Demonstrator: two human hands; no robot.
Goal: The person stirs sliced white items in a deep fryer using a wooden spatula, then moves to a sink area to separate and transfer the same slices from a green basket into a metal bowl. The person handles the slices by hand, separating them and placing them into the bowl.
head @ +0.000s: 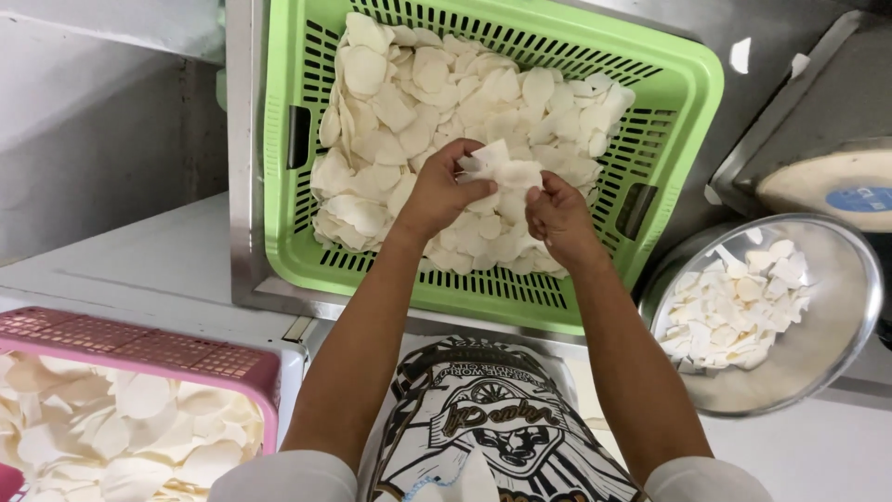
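Head view: your left hand [437,191] and right hand [556,216] are pinching thin white slices [500,172] over the green slotted plastic basket [683,88]; keep peeling gently.

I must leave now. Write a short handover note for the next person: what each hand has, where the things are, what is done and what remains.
Left hand and right hand: both hold one bunch of white slices above the green basket.
Green basket: almost full of the same white slices.
Metal bowl, on the right: holds smaller white pieces, roughly half covered.
Pink basket, lower left: also holds white slices.
Done: some pieces lie in the bowl and pink basket.
Left: the large pile in the green basket.
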